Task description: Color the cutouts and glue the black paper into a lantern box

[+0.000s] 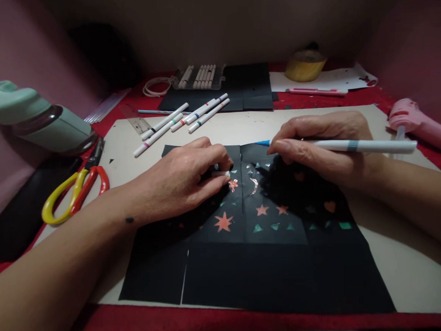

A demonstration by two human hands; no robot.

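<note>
In my right hand point(314, 143) is a white marker point(371, 145) with a blue tip, held almost level above the far edge of a black paper sheet point(282, 274). My left hand point(202, 171) rests on that sheet with thumb and forefinger closed on a small white piece that looks like a marker cap point(221, 173). Cut-out shapes show in the paper: an orange star point(223, 222), smaller stars, a crescent point(255, 186), an orange heart point(329, 206) and several green triangles. Shadow and my hands hide part of the upper shapes.
Several white markers point(200, 113) lie behind the paper on a cream board point(109, 188). Scissors point(77, 194) and a mint bottle point(49, 123) are on the left. A pink glue gun point(417, 120) lies right; yellow tape point(306, 66) and a pink cutter point(315, 91) sit at the back.
</note>
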